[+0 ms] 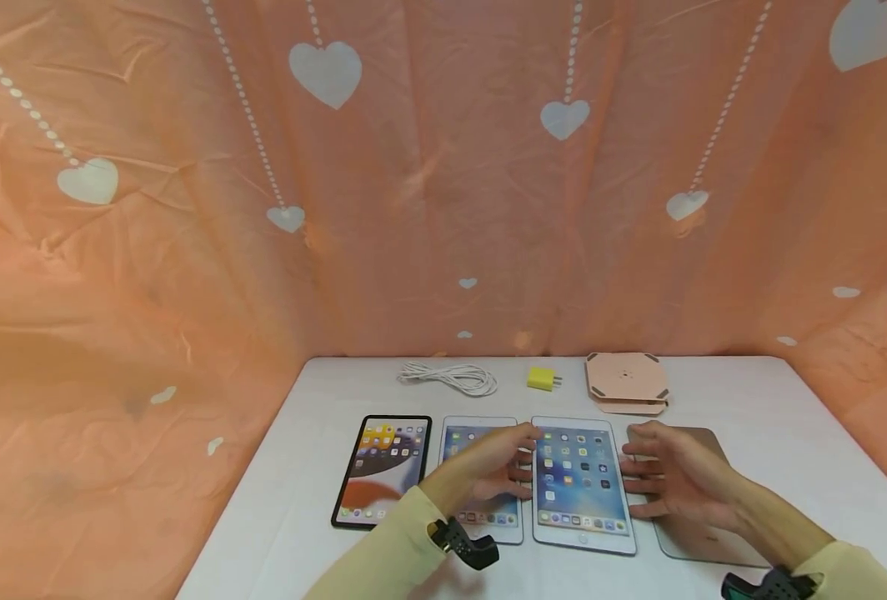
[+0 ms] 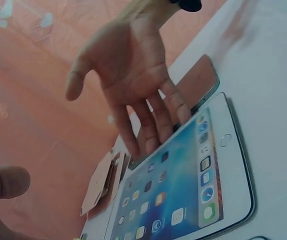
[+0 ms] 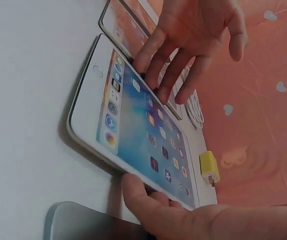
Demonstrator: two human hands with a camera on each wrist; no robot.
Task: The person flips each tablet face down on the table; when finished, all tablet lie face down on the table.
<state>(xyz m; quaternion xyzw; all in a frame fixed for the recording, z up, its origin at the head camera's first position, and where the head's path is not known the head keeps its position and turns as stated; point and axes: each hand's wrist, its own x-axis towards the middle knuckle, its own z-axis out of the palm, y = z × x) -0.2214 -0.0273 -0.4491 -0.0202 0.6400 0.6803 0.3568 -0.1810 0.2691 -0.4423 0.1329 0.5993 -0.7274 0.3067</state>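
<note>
A white-framed tablet [image 1: 580, 479] with its screen lit lies face up on the table between both hands. At its left edge is my left hand [image 1: 492, 471], its fingers loosely extended, fingertips right at the frame. My right hand [image 1: 687, 479] stands along the opposite edge, thumb up, fingers also loosely straight. In the right wrist view, left-hand fingertips meet the long side of the tablet [image 3: 138, 125]. Part of a second white tablet [image 1: 499, 533] is covered by my left hand. Beneath my right hand shows a tablet with a plain grey-brown face [image 1: 702, 546].
A black-framed tablet [image 1: 383, 471] lies at the far left of the row. Behind the tablets are a coiled white cable [image 1: 454, 377], a yellow plug adapter [image 1: 542, 379] and a pinkish folded stand [image 1: 627, 379]. An orange curtain [image 1: 443, 167] with hearts surrounds the white table [image 1: 263, 508].
</note>
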